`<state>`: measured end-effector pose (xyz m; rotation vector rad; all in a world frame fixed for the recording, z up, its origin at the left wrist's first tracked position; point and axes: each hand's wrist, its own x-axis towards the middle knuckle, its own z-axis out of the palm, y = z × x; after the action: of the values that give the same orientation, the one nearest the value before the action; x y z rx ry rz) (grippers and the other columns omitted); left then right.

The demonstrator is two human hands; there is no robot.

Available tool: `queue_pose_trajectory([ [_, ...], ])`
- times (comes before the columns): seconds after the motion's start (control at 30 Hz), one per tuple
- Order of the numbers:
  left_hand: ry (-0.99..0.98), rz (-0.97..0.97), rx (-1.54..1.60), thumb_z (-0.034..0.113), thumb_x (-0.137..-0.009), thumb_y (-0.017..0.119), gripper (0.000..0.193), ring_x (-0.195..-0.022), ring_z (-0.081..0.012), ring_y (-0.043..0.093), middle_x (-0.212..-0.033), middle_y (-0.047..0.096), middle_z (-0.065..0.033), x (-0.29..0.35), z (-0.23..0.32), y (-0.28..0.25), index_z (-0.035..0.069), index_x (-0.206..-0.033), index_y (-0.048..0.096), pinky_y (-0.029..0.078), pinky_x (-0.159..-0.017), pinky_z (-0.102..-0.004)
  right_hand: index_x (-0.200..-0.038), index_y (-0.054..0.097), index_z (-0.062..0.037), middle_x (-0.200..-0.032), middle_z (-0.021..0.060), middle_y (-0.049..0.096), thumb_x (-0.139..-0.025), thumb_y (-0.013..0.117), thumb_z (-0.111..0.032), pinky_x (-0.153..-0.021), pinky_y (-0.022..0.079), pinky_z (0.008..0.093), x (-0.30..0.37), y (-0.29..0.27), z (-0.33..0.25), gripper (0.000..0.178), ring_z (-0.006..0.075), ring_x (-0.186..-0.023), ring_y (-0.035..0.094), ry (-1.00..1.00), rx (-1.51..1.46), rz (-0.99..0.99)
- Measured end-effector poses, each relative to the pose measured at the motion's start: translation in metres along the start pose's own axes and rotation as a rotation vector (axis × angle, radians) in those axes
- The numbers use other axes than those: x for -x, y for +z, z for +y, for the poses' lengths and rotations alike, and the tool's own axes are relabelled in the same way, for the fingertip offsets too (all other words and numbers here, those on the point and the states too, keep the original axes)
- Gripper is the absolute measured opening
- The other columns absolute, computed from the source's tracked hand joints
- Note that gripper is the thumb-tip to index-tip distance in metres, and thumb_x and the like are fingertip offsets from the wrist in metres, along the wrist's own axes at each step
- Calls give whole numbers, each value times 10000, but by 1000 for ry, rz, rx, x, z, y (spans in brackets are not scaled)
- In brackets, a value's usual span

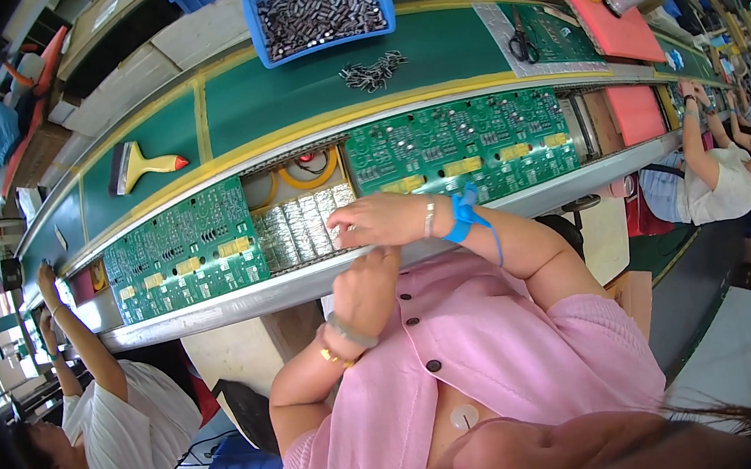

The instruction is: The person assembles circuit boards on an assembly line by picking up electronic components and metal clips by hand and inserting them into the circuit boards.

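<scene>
My right hand (385, 219), with a blue wrist strap, reaches left over the gap between two green circuit boards. Its fingers are loosely bent and slightly apart, and I see nothing in them. Just below, at the rail's front edge, my left hand (368, 286) is curled with its fingertips close under my right wrist. What it holds, if anything, is hidden. The right-hand circuit board (467, 147) carries small parts and yellow blocks. Another circuit board (185, 254) lies left of the gap. A silvery, foil-like surface (302, 228) shows in the gap.
Behind the rail runs a green bench with a blue bin (321, 16) of small cylindrical parts, a pile of leaded parts (374, 72), a brush (144, 165) and scissors (521, 43). Co-workers sit at left (130, 425) and right (716, 162) along the line.
</scene>
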<state>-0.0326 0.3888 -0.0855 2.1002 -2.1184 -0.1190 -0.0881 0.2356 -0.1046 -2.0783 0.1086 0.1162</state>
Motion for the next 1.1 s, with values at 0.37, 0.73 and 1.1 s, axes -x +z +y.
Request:
queue_pose_trajectory([
  [0.37, -1264, -114, -289, 263, -933, 409, 388, -885, -305, 645, -970, 661, -136, 97, -304, -32, 261, -1320, 431, 502, -717, -442, -1163, 527, -20, -1012, 105, 638, -927, 494, -183, -838, 457, 281, 165, -53, 47, 289, 182, -973, 602, 408, -160, 476],
  [0.73, -1332, -254, -321, 181, -912, 386, 410, -1009, -334, 605, -1105, 618, -156, 132, -359, -43, 240, -1313, 451, 498, -805, -436, -1095, 545, -27, -909, 144, 655, -862, 592, -201, -727, 497, 320, 208, -89, 80, 295, 249, -832, 643, 594, 209, 714],
  [1.1, -874, -179, -172, 242, -902, 474, 409, -686, -358, 613, -758, 638, -183, 56, -189, -22, 228, -1310, 466, 470, -599, -471, -947, 608, -80, -825, 72, 609, -792, 624, -185, -705, 465, 386, 9, -171, 40, 188, 272, -828, 574, 84, 553, 685],
])
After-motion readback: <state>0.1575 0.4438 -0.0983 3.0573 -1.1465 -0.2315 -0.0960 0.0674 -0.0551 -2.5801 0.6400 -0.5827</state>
